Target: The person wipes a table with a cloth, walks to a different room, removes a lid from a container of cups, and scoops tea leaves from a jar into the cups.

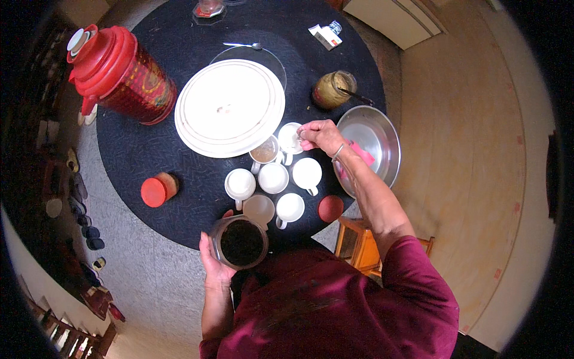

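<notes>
My left hand (213, 256) holds a clear jar (264, 256) of dark loose stuff (242, 243), like tea leaves, at the table's near edge. The jar has no lid on. Over a white mug (287, 134) is my right hand (320, 136), its thumb and fingers pinched together. Anything between the fingertips is too small to tell. Several more white mugs stand close together: one (241, 184), one (273, 178), one (307, 173), one (290, 207). A mug (264, 151) with a brownish inside is partly under a large white lid or plate (228, 107). A shaded cup (258, 208) sits just beyond the jar.
On the round dark table (193, 188) are a red thermos flask (125, 76), a red-lidded jar (154, 192), a red lid (330, 208) and an open jar with a spoon (332, 92). A steel basin (390, 152) holds pink cloth. A wooden stool (356, 251) stands below.
</notes>
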The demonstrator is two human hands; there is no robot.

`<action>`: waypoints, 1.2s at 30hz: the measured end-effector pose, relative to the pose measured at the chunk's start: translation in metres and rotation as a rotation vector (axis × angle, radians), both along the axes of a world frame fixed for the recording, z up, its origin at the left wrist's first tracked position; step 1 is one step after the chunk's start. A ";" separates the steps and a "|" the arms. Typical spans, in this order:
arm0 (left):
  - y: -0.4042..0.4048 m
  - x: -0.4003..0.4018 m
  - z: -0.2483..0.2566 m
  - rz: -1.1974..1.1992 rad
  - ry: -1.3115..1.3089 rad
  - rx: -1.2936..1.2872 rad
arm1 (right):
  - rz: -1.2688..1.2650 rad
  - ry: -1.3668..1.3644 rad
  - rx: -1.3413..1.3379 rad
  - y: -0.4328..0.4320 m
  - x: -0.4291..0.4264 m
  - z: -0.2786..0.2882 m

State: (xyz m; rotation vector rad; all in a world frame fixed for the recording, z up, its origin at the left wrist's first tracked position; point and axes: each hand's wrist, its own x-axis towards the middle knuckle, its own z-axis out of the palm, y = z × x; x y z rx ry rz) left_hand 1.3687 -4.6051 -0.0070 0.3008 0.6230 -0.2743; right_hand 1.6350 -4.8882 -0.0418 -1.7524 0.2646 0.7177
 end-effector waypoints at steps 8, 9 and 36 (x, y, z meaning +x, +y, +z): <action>-0.001 -0.002 0.005 0.002 0.000 -0.018 | 0.020 -0.082 -0.035 0.006 -0.006 0.003; 0.000 -0.002 0.006 0.005 -0.012 -0.026 | 0.019 -0.096 -0.033 0.007 -0.006 0.004; -0.008 -0.027 0.012 -0.001 -0.042 -0.021 | 0.313 -0.241 -0.399 -0.028 -0.090 0.011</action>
